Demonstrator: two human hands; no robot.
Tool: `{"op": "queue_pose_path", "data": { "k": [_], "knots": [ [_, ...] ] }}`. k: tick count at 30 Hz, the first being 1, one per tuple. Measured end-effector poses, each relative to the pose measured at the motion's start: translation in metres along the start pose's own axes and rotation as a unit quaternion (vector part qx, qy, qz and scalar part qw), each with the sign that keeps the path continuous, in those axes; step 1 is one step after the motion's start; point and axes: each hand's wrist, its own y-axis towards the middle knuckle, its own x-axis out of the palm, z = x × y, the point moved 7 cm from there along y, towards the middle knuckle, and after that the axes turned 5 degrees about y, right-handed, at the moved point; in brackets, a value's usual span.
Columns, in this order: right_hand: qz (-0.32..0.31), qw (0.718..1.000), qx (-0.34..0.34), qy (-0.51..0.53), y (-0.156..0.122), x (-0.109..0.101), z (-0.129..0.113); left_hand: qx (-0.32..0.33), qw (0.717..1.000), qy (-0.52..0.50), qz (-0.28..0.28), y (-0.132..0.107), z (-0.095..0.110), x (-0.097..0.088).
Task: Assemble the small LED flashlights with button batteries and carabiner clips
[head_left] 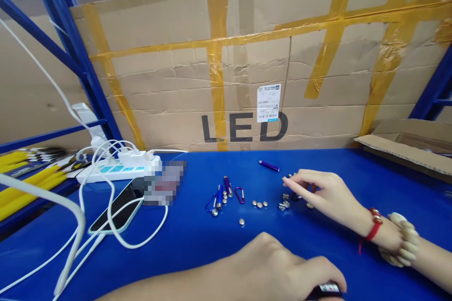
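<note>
My left hand (271, 268) is closed around a dark object with a white patch (326, 288), mostly hidden and cut off at the bottom edge. My right hand (325, 193) is in a pinch over a cluster of small silver button-like pieces (283, 203); whatever lies between its fingertips is too small to make out. Left of it are three more silver pieces (260, 205) in a row and a single one (242, 222). A blue mini flashlight (219, 196), a purple one (228, 186), a blue carabiner (211, 203) and a purple carabiner (240, 194) lie mid-table.
A purple tube (269, 166) lies towards the back of the blue table (197, 254). At left are a phone (122, 207), white cables (111, 197) and a power strip (123, 169). A large cardboard box (169, 99) stands behind; an open carton (406, 150) sits at right.
</note>
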Motion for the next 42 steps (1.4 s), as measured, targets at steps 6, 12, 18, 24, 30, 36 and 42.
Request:
{"op": "queue_pose_path", "data": {
  "k": [6, 12, 18, 24, 30, 36, 42],
  "knots": [
    [-0.030, 1.000, -0.001, 0.008, -0.002, 0.010, -0.009, -0.003, 1.000, -0.013, -0.006, 0.000, 0.000, -0.005],
    [-0.058, 0.998, -0.004, 0.004, 0.000, 0.017, -0.014, -0.046, 0.996, -0.078, -0.026, 0.000, -0.010, 0.003],
    [-0.066, 0.998, -0.005, 0.004, -0.001, 0.016, -0.018, -0.100, 0.989, -0.101, -0.030, 0.003, -0.018, 0.012],
    [-0.071, 0.997, -0.020, -0.001, -0.003, 0.016, -0.021, -0.105, 0.992, -0.066, -0.019, 0.005, -0.013, 0.005],
    [-0.089, 0.996, -0.013, 0.006, -0.003, 0.021, -0.019, -0.082, 0.990, -0.107, -0.029, 0.002, -0.014, 0.007],
    [-0.101, 0.995, -0.002, -0.007, -0.002, 0.023, -0.018, -0.153, 0.979, -0.136, -0.019, 0.002, -0.021, 0.005],
    [-0.101, 0.995, -0.003, -0.007, -0.002, 0.024, -0.019, -0.221, 0.965, -0.141, 0.030, 0.000, -0.028, -0.006]
  ]
}}
